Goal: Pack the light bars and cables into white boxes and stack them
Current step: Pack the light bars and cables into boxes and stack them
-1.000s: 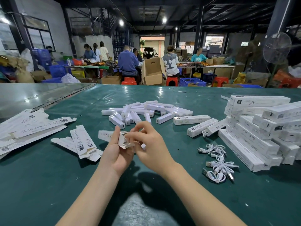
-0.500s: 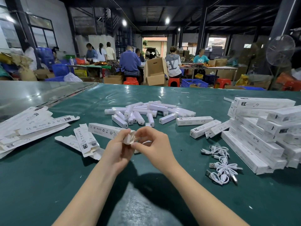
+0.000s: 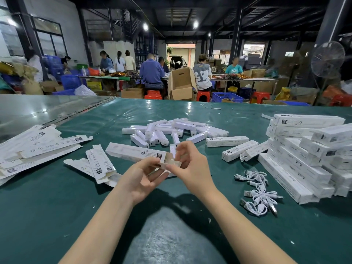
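White box (image 3: pixel 133 152) end pinched by left grip (image 3: pixel 140 178), right grip (image 3: pixel 192 168)

a long white box (image 3: pixel 133 152) with black print lies nearly level just above the green tabletop (image 3: pixel 57 206), its right end open and flaps out. the left hand (image 3: pixel 139 178) grips it from beneath near that end and the right hand (image 3: pixel 192 168) pinches a flap. behind it, white light bars (image 3: pixel 171 128) lie in a loose criss-cross heap. three closed boxes (image 3: pixel 226 141) lie flat just right of the heap. further right, packed boxes (image 3: pixel 304 155) rise in an uneven stack. coiled white usb cables (image 3: pixel 257 193) cluster in front of the stack. flattened boxes (image 3: pixel 38 145) spread at far left.
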Motion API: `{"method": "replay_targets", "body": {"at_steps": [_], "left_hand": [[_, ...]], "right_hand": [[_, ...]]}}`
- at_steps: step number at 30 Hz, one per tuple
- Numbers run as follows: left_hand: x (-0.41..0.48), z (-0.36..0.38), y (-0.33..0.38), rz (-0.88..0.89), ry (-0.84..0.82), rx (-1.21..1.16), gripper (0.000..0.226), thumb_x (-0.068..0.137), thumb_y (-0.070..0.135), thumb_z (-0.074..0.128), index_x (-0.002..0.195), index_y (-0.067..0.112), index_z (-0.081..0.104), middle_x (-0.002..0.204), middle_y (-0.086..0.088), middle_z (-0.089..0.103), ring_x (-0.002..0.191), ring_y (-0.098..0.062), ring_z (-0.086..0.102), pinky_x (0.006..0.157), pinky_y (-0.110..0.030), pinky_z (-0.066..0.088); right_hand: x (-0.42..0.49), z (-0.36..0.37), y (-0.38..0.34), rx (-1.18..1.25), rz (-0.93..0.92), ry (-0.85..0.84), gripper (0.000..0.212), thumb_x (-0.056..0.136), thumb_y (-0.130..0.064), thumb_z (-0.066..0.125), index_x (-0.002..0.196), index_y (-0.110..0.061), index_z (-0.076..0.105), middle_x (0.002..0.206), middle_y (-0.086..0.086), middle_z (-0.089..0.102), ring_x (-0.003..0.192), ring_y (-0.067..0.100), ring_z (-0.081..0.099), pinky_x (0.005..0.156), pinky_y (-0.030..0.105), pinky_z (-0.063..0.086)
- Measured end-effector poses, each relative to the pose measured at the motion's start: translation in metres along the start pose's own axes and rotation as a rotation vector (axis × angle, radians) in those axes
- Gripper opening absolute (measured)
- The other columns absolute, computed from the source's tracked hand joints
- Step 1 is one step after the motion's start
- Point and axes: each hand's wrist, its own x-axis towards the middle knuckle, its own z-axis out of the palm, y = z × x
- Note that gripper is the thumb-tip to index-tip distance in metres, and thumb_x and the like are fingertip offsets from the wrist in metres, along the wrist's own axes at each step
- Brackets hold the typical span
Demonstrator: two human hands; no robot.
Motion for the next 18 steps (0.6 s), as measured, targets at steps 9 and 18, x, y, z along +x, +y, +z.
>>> {"method": "replay_targets", "body": {"at_steps": [9, 18], "left_hand": [[0.0021, -0.0007, -0.0027, -0.012, 0.169, -0.027, 0.021, 0.081, 0.020, 0.067, 0.076, 0.002, 0.058, 0.060, -0.012, 0.065, 0.046, -0.016, 0.064, 0.043, -0.024, 0.053], [0.0032, -0.0034, -0.0065, 0.119, 0.113, 0.150, 0.016, 0.085, 0.011, 0.064, 0.076, -0.001, 0.060, 0.061, -0.010, 0.069, 0.055, -0.017, 0.068, 0.050, -0.024, 0.055]], "right_hand": [[-0.0029, 0.0010, 0.0009, -0.203, -0.127, -0.053, 0.006, 0.075, -0.007, 0.073, 0.074, -0.002, 0.071, 0.075, -0.006, 0.054, 0.065, 0.009, 0.050, 0.065, 0.021, 0.040], [-0.0074, -0.0027, 0.0034, -0.332, -0.121, -0.212, 0.006, 0.087, -0.011, 0.060, 0.085, -0.006, 0.063, 0.089, -0.011, 0.047, 0.072, 0.009, 0.041, 0.073, 0.034, 0.041]]}}
